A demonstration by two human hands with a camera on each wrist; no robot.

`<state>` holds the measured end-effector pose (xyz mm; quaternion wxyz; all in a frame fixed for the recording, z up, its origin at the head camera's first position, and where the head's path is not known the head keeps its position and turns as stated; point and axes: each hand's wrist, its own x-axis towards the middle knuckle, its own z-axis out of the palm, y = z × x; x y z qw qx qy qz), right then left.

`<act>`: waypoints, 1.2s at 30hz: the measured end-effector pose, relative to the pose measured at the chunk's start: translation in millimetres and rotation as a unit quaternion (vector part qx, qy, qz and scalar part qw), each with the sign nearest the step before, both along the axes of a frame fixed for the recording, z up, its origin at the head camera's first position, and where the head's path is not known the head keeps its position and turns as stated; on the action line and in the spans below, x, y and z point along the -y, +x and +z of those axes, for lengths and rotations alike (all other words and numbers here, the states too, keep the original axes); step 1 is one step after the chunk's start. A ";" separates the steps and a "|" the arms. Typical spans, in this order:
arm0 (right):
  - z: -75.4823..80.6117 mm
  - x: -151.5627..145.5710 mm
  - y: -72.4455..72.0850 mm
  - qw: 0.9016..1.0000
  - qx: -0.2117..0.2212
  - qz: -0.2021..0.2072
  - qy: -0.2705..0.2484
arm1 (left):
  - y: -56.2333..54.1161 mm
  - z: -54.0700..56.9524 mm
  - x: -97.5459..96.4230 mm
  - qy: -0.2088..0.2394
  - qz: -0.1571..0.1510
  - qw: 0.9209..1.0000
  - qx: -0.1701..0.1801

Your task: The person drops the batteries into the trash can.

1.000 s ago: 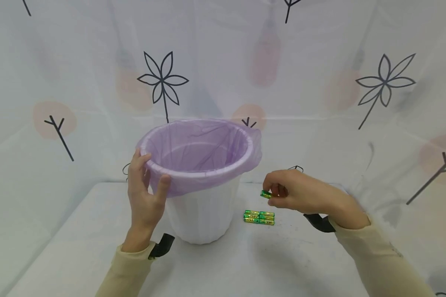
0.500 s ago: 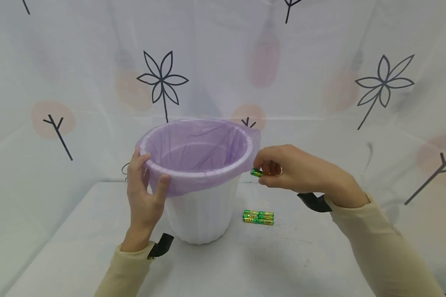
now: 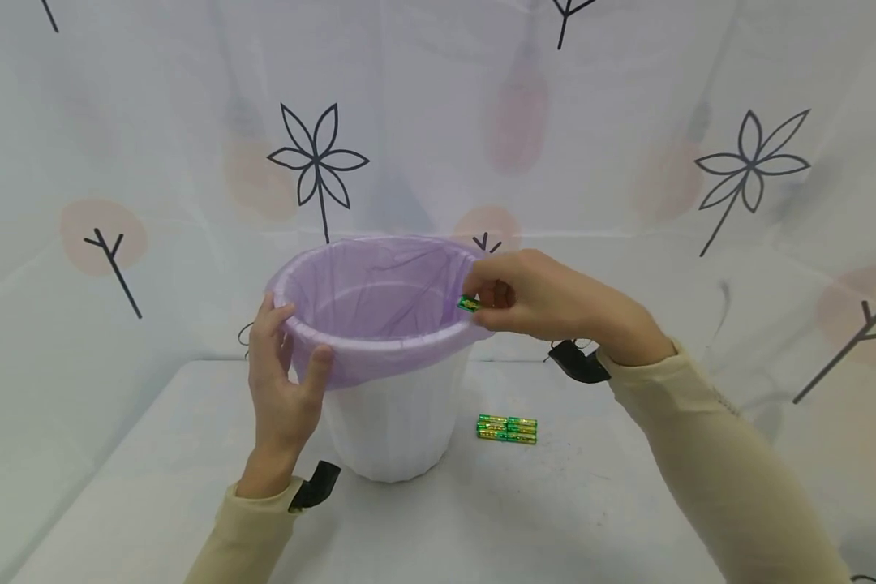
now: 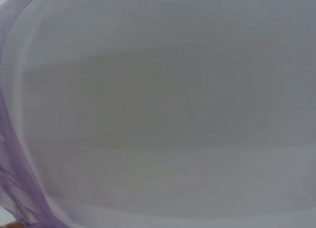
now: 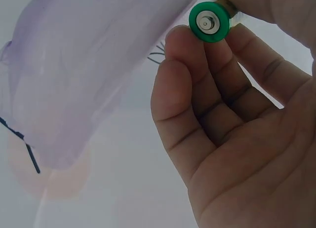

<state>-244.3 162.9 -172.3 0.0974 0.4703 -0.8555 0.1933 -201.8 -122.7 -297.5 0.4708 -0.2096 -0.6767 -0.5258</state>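
Note:
A white bin (image 3: 397, 430) lined with a thin purple bag (image 3: 358, 365) stands upright on the table. My left hand (image 3: 283, 405) grips its rim on the near left side, thumb against the bag's folded-over edge. In the left wrist view the bin's white wall (image 4: 163, 114) fills nearly everything. My right hand (image 3: 547, 296) pinches a green and gold battery (image 3: 469, 303) over the rim's right side. The right wrist view shows the battery's green end and metal tip facing the camera, held at the fingertips. The other fingers of that hand curl loosely behind it.
Several matching batteries (image 3: 507, 429) lie side by side in two short columns on the white tabletop (image 3: 555, 503), right of the bin. Behind the table hangs a pale curtain (image 3: 613, 97) with flower and twig drawings.
My right hand has risen and moved left with the battery, from above the tabletop to the bin's right rim. The left hand and the batteries on the table stay where they were.

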 end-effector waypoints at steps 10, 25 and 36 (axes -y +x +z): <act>1.6 21.5 -16.5 1.000 -0.005 -0.005 -0.001 | 1.1 1.3 -1.0 -0.005 0.008 1.000 0.002; -2.5 51.7 -39.8 0.998 0.053 -0.034 0.033 | 2.3 1.9 -0.3 -0.007 0.009 1.000 0.006; -9.2 61.6 -55.6 0.996 0.058 -0.043 0.054 | 0.3 0.1 1.1 -0.006 0.000 1.000 0.002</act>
